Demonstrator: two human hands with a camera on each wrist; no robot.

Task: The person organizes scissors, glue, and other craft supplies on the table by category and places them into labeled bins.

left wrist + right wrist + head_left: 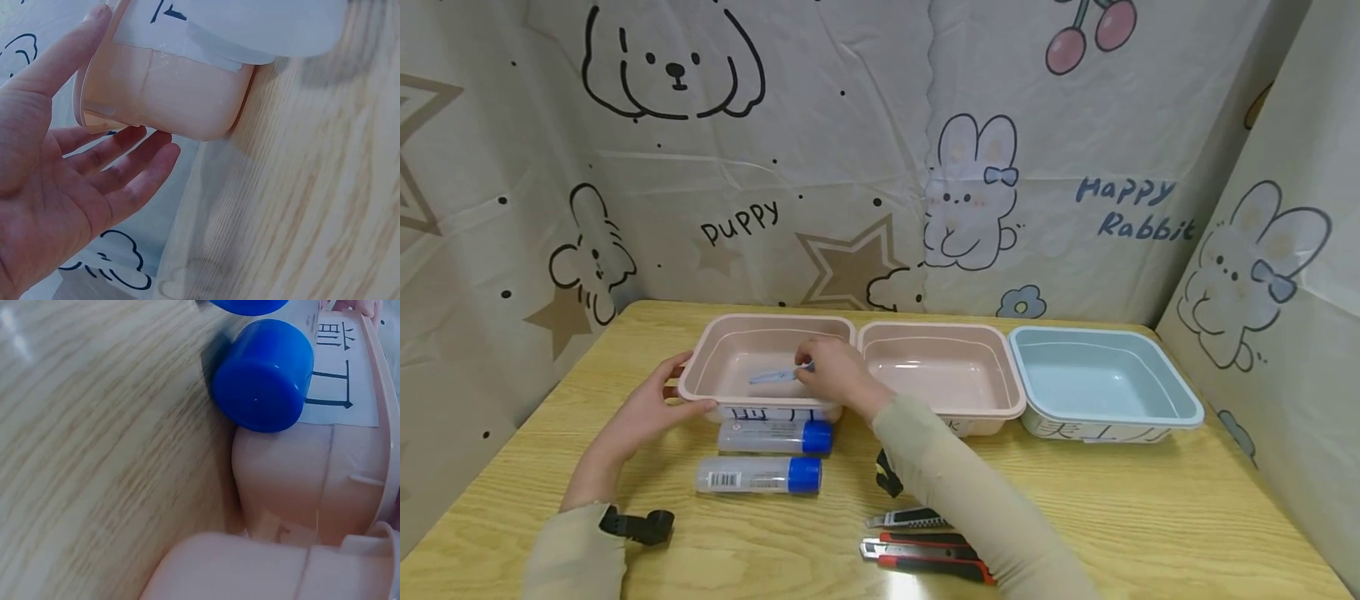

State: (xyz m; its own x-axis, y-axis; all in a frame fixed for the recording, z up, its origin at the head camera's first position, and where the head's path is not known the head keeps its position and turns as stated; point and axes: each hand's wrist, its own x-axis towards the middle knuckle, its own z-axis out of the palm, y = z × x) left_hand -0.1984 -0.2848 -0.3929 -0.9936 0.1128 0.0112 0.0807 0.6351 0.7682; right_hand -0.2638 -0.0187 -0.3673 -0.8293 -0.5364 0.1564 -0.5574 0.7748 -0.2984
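Observation:
The left hand (643, 408) holds the left end of a pink plastic bin (696, 367), its thumb on the rim and its fingers against the side. In the left wrist view that hand (69, 169) is around the bin's corner (187, 94). Inside the same bin, the right hand (835, 371) pinches slim light-blue scissors (769, 377), which lie low over the bin's floor; its fingers hide part of them. Two clear glue tubes with blue caps, a rear one (763, 436) and a front one (752, 475), lie before the bin. The right wrist view does not show the right hand's fingers.
Another pink bin (943, 408) and a light-blue bin (1108, 417) stand to the right in a row. A black-and-yellow object (889, 475), a black utility knife (910, 518) and a red-and-black utility knife (925, 554) lie near the right forearm. A printed curtain (850, 167) hangs behind.

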